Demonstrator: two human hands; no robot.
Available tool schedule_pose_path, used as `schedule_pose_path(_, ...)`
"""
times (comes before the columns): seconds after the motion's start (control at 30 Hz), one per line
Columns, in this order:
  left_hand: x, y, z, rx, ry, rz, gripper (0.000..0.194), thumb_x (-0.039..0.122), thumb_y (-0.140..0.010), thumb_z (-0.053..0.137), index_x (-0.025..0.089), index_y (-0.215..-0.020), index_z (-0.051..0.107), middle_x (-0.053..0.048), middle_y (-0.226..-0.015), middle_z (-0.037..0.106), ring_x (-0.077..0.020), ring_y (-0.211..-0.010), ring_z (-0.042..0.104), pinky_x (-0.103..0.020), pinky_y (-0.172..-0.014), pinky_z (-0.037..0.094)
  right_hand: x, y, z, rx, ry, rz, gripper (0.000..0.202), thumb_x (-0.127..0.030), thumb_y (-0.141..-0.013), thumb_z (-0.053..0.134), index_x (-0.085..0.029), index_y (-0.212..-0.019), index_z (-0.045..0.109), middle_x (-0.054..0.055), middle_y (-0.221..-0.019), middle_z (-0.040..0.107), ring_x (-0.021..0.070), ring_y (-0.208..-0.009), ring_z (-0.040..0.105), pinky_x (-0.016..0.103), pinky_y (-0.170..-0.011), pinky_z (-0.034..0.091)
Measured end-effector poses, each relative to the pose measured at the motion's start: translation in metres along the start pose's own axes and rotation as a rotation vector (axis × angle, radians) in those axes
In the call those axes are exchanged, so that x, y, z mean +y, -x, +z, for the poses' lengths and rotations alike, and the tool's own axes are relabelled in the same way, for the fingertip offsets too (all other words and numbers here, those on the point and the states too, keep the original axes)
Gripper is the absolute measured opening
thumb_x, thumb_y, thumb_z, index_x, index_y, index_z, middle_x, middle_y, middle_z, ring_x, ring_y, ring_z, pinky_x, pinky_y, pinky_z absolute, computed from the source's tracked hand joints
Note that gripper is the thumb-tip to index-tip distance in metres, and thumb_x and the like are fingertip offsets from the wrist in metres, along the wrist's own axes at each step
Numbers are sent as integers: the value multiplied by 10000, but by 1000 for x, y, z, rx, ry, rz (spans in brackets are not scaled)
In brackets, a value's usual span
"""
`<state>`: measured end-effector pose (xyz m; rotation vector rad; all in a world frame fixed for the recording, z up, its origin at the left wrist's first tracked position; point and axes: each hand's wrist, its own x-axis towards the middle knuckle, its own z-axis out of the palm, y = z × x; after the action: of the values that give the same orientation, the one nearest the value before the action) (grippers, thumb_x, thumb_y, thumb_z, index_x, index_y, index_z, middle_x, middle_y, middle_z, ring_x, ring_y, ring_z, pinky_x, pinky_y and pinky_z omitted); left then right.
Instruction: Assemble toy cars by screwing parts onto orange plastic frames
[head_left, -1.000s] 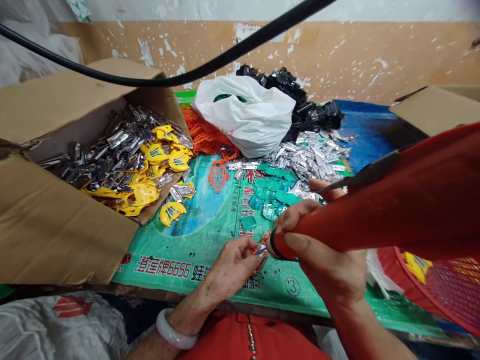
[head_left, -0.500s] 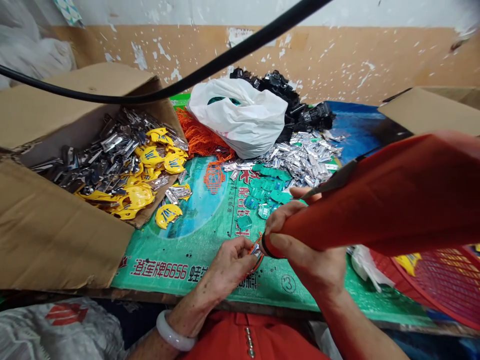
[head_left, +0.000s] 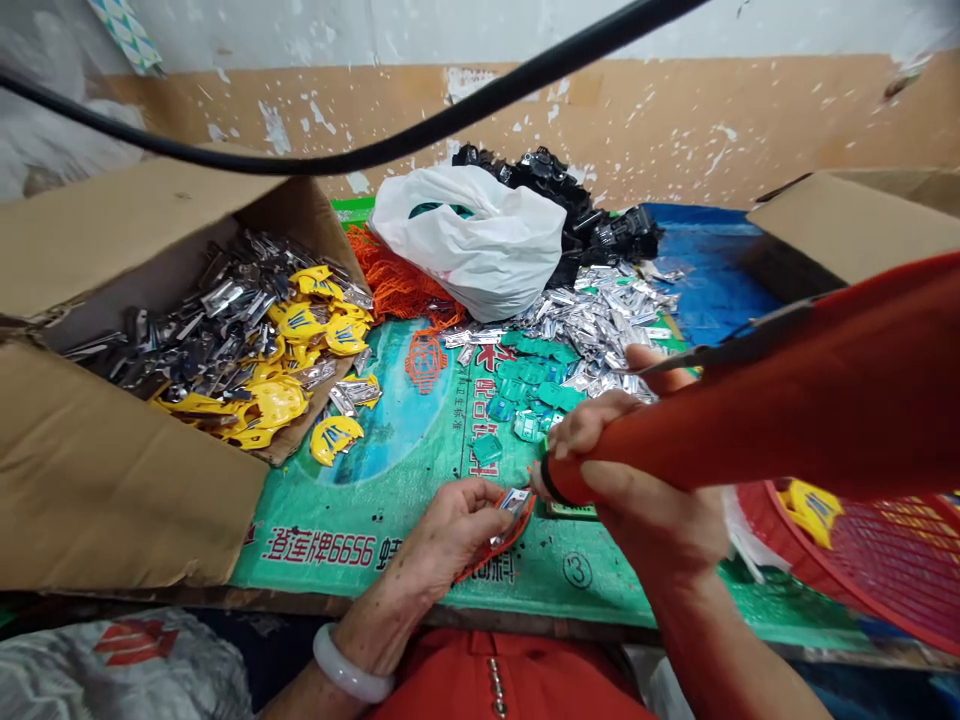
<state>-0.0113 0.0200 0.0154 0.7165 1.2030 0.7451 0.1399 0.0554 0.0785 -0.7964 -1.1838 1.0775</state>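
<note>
My left hand is closed, pinching a small silver plastic part with an orange frame around its lower edge, low over the table. My right hand is wrapped round the front of a red tool with a long lever, apparently a power screwdriver. The tool's black-ringed nose points left, close to the silver part; whether its tip touches cannot be made out. Beyond my hands lie several teal plastic pieces and a heap of silver parts.
An open cardboard box at left holds silver and yellow parts. Behind are orange parts, a white plastic bag and black parts. A red basket stands at right. A black cable hangs across the view.
My right hand and the red tool have moved right, and the tool's nose has drawn back from the held part. More of the silver part and orange frame now shows.
</note>
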Motion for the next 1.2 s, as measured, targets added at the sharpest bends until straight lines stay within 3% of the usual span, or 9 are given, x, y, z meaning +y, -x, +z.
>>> schedule_pose_path(0.13,1,1,0,-11,-8,-24,205,317,-635,689,151,-713,600,61,-531,528,-44,-407,345,-196,-406,198,-6,-3,-19,60,-70,-9,678,-150,-623,743,-322,-1230,496,-54,-696,640,161,-595,566,349,-598,507)
schedule_pose_path(0.2,1,2,-1,3,-12,-30,217,325,-633,700,152,-708,592,67,-520,522,-38,-395,327,-191,-403,198,-5,-3,-28,96,-29,-9,628,-145,-614,760,-310,-1178,539,-51,-690,643,160,-592,570,333,-575,497)
schedule_pose_path(0.33,2,6,-3,47,-7,-27,248,355,-648,718,152,-739,609,58,-558,547,-47,-433,385,-180,-413,229,7,-1,-42,96,28,23,197,-116,-620,749,-216,-750,641,-28,-662,623,153,-619,586,309,-561,488)
schedule_pose_path(0.4,3,8,-6,54,-17,-24,259,361,-671,714,149,-802,644,48,-590,578,-54,-453,414,-179,-419,250,13,-1,-45,97,48,13,145,-110,-623,744,-192,-627,625,-16,-654,617,149,-619,583,308,-564,484)
schedule_pose_path(0.53,3,10,-8,75,-3,-21,290,317,-664,723,148,-895,679,11,-723,662,-87,-581,523,-182,-515,369,21,-2,-47,129,79,8,138,-120,-621,742,-179,-588,622,-7,-648,622,141,-579,566,304,-532,463)
schedule_pose_path(0.77,-1,5,-6,93,-4,-44,304,315,-683,717,162,-938,653,19,-721,647,-102,-599,535,-196,-540,400,27,-3,-47,134,92,30,172,-123,-609,748,-177,-565,591,-17,-645,630,127,-529,550,299,-509,453)
schedule_pose_path(1.2,-5,3,-10,71,-70,-7,369,365,-716,710,144,-1007,654,58,-589,554,-40,-405,369,-173,-376,241,33,-5,-46,155,173,62,150,-168,-581,747,-175,-566,598,-10,-626,623,136,-535,553,309,-528,471)
